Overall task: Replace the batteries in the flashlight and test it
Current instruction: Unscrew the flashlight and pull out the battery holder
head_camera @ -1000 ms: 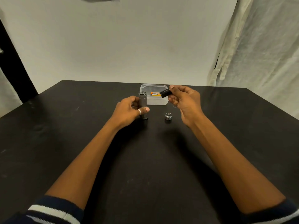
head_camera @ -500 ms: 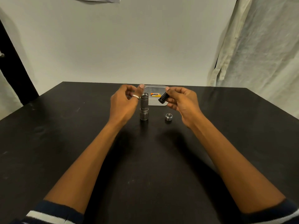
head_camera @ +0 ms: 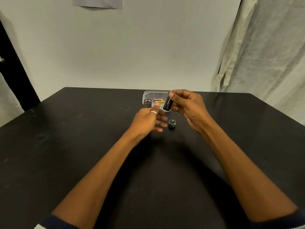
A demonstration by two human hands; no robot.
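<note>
Head view, only view available. My right hand (head_camera: pixel 186 106) is raised above the far part of the black worktop (head_camera: pixel 66 146), with its fingers (head_camera: pixel 171 96) pinched on a black battery (head_camera: pixel 167 104): thumb near the top end, the other fingertips behind the barrel. The battery is tilted, its lower end towards the flashlight body (head_camera: pixel 147 102).

The flashlight body stands upright on the worktop, open threaded end up, just in front of the clear plastic container (head_camera: pixel 148 93). An orange-labelled battery (head_camera: pixel 158 100) lies inside that container. My left hand (head_camera: pixel 148 119) is beside the body, fingers loosely spread and slightly blurred. It hides the lower barrel, so I cannot tell whether any finger touches it; it grips nothing that I can see. The tail cap (head_camera: pixel 172 123) sits apart on the worktop, between my two hands, spring side up.

Handling notes (judgement): battery rigid, smooth, likely slippery, dense for its size. Hold at mid-barrel, leaving the leading end free to enter the tube. Flashlight body is stiff metal, narrow-based, and may tip easily, so steady it around the barrel below the threads before insertion. The cap is small and could roll.

Status: tube open, battery not yet inserted, cap off.
</note>
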